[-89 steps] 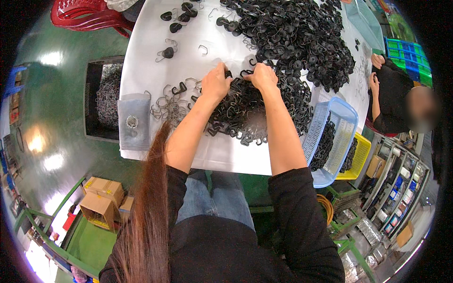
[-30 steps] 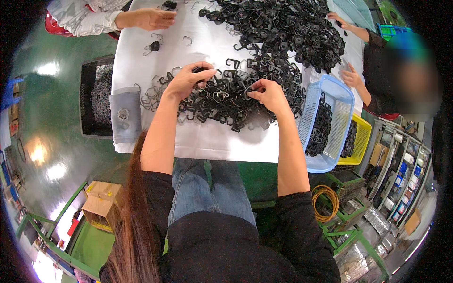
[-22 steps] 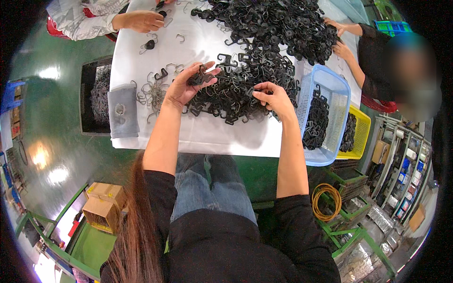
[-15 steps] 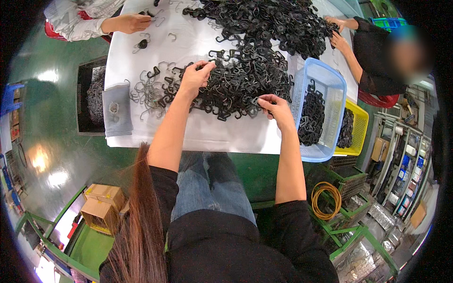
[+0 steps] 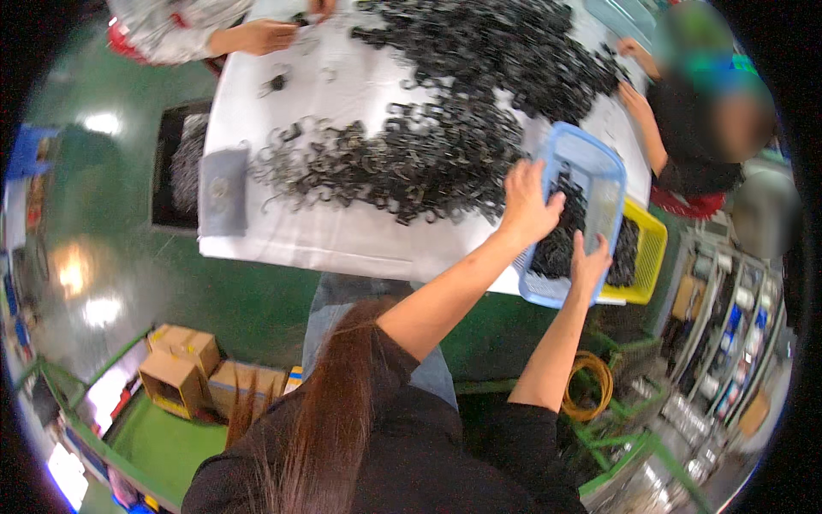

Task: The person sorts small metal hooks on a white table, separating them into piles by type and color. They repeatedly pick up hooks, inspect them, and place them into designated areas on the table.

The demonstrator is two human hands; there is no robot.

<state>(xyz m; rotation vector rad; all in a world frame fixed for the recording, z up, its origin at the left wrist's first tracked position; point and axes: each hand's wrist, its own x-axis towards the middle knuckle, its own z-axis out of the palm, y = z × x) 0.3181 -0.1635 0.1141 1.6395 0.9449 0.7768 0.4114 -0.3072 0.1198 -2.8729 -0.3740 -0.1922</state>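
Observation:
A blue plastic basket (image 5: 618, 184) stands at the right end of the white-covered table, with black curved hook-like pieces (image 5: 552, 255) inside. At its left wall is my left hand (image 5: 528, 204), fingers stretched and thumb apart; it seems to touch the rim. My right hand (image 5: 591, 259) reaches over the near part of the basket, its fingers spread. Neither hand shows a piece in it, though the picture is slightly smeared. Left of the basket lies a broad heap of black hook-like pieces (image 5: 428, 163), with thinner metal-looking ones at its left end.
A yellow basket (image 5: 655, 257) with black pieces sits beside the blue one. A co-worker's hands (image 5: 635, 86) work at the far right, another person's hand (image 5: 265, 37) at the far left. A grey cloth-like sheet (image 5: 224, 193) lies on the table's left edge. Cardboard boxes (image 5: 175, 377) stand behind, left.
Both my hands have left the heap and moved right to the blue basket. The right hand no longer holds the small piece pinched before. The basket's near end has shifted slightly left.

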